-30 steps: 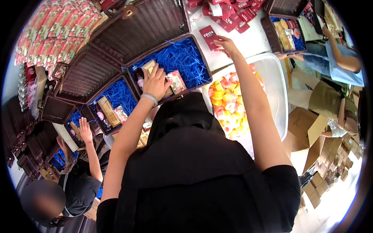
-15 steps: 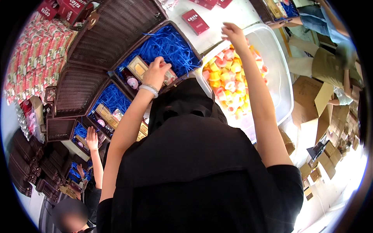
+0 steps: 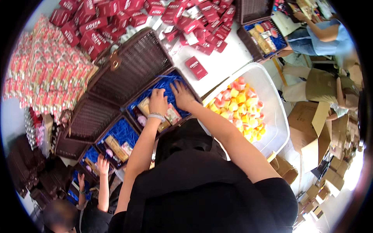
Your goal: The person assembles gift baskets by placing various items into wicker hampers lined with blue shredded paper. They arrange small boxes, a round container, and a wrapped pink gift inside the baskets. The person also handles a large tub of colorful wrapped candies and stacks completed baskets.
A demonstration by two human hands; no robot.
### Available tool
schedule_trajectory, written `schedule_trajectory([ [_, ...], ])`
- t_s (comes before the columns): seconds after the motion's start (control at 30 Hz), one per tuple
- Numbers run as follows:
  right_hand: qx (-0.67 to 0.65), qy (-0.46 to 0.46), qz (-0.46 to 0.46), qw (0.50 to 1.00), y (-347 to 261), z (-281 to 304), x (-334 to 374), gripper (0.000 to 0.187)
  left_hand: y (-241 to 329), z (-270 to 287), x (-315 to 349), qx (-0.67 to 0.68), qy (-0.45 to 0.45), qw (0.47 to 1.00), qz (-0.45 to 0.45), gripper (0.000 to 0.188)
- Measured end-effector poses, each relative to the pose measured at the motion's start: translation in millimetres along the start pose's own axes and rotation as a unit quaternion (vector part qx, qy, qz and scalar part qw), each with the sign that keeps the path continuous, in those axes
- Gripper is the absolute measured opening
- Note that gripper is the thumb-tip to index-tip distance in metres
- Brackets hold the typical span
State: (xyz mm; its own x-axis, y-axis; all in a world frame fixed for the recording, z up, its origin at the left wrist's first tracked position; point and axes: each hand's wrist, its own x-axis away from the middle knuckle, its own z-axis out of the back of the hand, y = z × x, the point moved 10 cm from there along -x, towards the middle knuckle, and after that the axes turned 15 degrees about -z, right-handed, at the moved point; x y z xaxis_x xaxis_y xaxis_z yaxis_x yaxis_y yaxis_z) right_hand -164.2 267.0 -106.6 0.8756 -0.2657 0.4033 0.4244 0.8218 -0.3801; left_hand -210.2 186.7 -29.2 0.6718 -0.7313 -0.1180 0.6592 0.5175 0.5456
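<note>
A dark brown wicker hamper stands before me with its lid raised, lined with blue shredded paper. My left hand is inside it with bent fingers pointing down; what they grip, if anything, is hidden. Under and beside that hand lie a cream-gold box, a dark bottle with a pink label and a pink patterned box. My right hand lies spread on the blue paper at the hamper's right side, fingers apart and holding nothing.
Right of the hamper is a clear plastic tub of yellow and pink cups. A red box lies on the white table, with piled red boxes beyond. Filled hampers and a co-worker's hand are at left.
My right hand has come from above the tub into the hamper and spread on the blue paper. My left hand stays inside, shifted towards the paper. The view has tilted, showing more red boxes.
</note>
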Motion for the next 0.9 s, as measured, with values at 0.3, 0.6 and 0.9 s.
schedule_trajectory([
  [0.3,0.055,-0.004,0.062,0.997,-15,29,33,0.071,-80,-82,-5,0.067,-0.128,0.988,0.055,0.051],
  [0.6,-0.131,0.038,0.083,0.987,4,95,84,0.026,27,39,5,-0.049,-0.032,0.997,-0.055,0.021],
  [0.9,-0.271,0.169,0.046,0.947,-12,231,-125,0.027,20,60,66,-0.075,-0.007,0.995,0.071,0.030],
])
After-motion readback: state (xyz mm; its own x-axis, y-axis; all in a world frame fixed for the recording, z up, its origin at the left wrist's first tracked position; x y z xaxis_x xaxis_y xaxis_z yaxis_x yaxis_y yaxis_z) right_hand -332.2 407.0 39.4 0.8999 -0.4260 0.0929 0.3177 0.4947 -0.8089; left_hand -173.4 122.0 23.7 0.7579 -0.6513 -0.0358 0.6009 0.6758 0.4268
